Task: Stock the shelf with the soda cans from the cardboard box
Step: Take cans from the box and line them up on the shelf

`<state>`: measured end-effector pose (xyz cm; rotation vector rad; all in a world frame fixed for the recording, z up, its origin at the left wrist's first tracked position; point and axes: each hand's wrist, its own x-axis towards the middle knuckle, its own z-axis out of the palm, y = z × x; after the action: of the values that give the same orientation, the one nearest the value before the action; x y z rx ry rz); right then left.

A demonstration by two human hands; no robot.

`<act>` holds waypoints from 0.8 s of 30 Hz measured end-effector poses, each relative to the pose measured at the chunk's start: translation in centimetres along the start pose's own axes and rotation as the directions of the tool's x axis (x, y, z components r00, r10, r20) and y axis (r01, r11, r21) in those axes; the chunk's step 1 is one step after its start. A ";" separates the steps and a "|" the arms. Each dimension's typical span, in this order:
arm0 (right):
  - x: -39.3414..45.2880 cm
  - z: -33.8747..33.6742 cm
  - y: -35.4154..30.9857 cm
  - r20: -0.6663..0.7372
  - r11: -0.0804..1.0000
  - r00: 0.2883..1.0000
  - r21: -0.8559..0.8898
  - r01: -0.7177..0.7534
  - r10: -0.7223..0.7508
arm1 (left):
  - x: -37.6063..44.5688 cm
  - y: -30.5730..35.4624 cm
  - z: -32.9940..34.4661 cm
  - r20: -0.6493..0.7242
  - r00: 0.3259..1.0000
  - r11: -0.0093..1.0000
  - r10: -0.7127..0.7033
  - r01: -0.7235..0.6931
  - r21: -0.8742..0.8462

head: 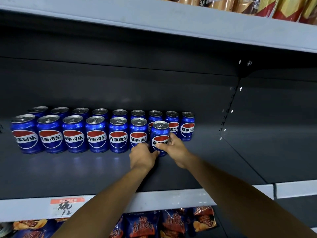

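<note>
Blue soda cans with a red, white and blue logo stand in two rows (96, 133) on the dark shelf (103, 172). One blue can (160, 133) stands upright at the right end of the front row. My right hand (175, 148) grips it from the right, thumb across the logo. My left hand (143, 156) holds its lower left side, thumb at the base. The cardboard box is out of view.
The shelf's grey front edge (171, 200) carries a price tag (66, 207). Snack bags (171, 222) hang on the shelf below, and more bags (257, 6) sit on the shelf above. A perforated upright (229, 103) divides the back panel at the right.
</note>
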<state>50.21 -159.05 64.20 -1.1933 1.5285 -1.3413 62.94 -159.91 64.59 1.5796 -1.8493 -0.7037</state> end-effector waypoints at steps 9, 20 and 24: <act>0.6 0.0 -0.1 0.007 0.999 1.000 -0.032 0.020 -0.019 | 0.5 0.1 0.3 -0.008 0.999 0.999 -0.038 0.038 -0.011; 1.6 0.6 0.4 -0.022 0.999 0.999 0.000 0.047 -0.047 | 0.1 0.8 1.2 0.026 0.999 0.999 -0.035 0.035 -0.014; 1.6 0.6 0.3 -0.010 0.998 0.998 0.015 0.059 -0.059 | 0.2 1.2 1.0 0.041 0.998 0.999 -0.043 0.044 -0.016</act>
<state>50.29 -160.76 63.85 -1.2321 1.4978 -1.3970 61.42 -159.88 64.78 1.6104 -1.8383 -0.7746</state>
